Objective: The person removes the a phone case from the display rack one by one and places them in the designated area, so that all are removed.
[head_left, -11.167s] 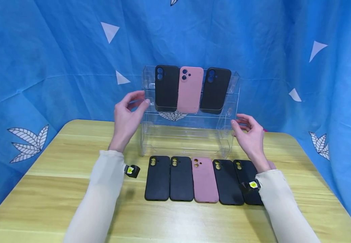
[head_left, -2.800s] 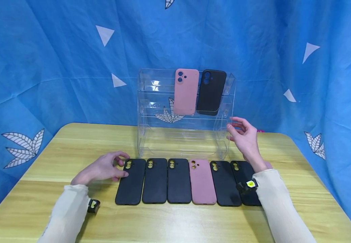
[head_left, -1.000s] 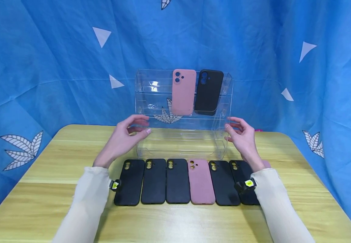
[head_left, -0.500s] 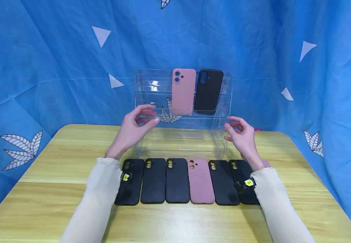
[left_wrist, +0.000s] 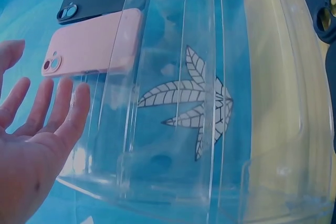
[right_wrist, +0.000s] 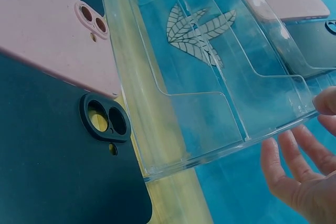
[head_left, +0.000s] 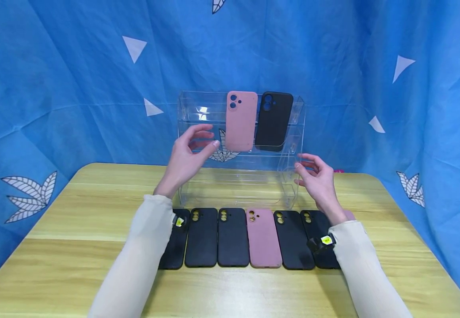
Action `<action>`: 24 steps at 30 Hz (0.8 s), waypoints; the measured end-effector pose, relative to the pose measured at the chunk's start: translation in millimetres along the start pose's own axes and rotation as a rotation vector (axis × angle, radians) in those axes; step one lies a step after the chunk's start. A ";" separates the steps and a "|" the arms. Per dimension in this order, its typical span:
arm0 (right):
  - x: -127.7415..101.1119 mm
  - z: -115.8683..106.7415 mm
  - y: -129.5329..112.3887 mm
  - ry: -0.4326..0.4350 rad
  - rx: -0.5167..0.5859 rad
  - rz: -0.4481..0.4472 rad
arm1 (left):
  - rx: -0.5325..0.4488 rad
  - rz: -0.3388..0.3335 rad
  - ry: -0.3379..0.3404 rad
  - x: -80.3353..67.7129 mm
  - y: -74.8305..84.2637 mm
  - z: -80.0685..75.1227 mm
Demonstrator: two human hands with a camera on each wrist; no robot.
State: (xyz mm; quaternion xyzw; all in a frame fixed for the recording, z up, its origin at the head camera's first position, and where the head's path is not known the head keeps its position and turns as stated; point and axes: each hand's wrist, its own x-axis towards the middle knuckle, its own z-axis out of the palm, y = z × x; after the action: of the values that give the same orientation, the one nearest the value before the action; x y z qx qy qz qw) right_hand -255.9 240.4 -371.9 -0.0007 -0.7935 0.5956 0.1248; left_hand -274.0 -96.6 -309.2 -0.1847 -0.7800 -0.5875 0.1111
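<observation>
I judged I was emptying the clear rack (head_left: 198, 110): my left hand (head_left: 190, 152) reached, fingers spread and empty, for the pink case (head_left: 241, 120) on its top tier, my relaxed, empty right hand (head_left: 317, 179) near the rack's right end.
</observation>
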 end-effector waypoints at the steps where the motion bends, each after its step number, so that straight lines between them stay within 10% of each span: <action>1: 0.0 0.0 0.2 0.001 -0.001 0.000 | 0.003 -0.003 0.003 1.8 0.2 1.6; 24: -0.4 -0.8 -1.3 0.003 -0.005 -0.004 | 0.052 -0.046 0.077 37.9 4.6 31.8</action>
State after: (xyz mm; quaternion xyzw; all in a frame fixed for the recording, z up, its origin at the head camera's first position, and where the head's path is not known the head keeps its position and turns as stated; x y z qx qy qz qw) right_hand -255.1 240.7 -370.6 -0.0002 -0.7948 0.5933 0.1274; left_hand -305.1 -59.1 -299.5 -0.1411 -0.7943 -0.5759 0.1321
